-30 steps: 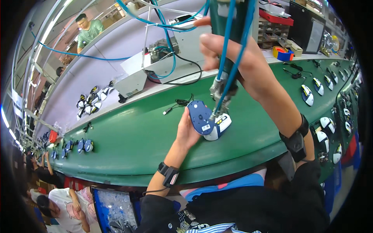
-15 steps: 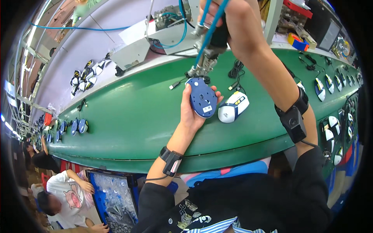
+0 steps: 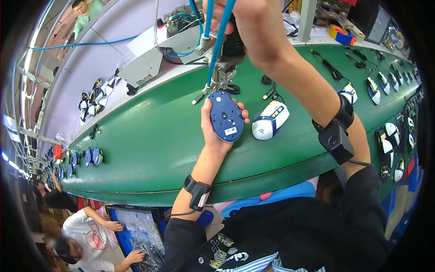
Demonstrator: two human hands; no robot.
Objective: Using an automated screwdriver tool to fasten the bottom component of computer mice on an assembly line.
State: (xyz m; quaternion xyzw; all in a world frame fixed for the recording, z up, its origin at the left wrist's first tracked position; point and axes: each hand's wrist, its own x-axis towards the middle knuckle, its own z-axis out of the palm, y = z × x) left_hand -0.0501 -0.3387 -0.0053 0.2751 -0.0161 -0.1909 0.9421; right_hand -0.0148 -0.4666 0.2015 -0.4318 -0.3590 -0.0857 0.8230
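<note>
My left hand (image 3: pixel 213 144) holds a computer mouse (image 3: pixel 225 119) upside down over the green belt. Its dark blue underside, with several small holes and a white label, faces up. My thumb lies along one side, my fingertips along the other. Above, my right hand (image 3: pixel 256 25) is wrapped around the dark grip of a power screwdriver (image 3: pixel 220 75) with a metal nose and blue air hoses (image 3: pixel 216 54). The nose points down at the mouse's far end; whether it touches is unclear. A white, blue and yellow mouse (image 3: pixel 270 120) rests right side up to the right.
A green conveyor belt (image 3: pixel 158 154) crosses the view, carrying several blue-bottomed mice (image 3: pixel 93 156) at left and cabled mice (image 3: pixel 373 90) at right. White mice (image 3: pixel 96 99) lie piled on the far ledge. A co-worker (image 3: pixel 93 238) sits lower left by a blue tray (image 3: pixel 123 240).
The view has shifted slightly. My left hand with the mouse and my right hand with the screwdriver have moved a little left. The co-worker's lower hand has moved onto the tray.
</note>
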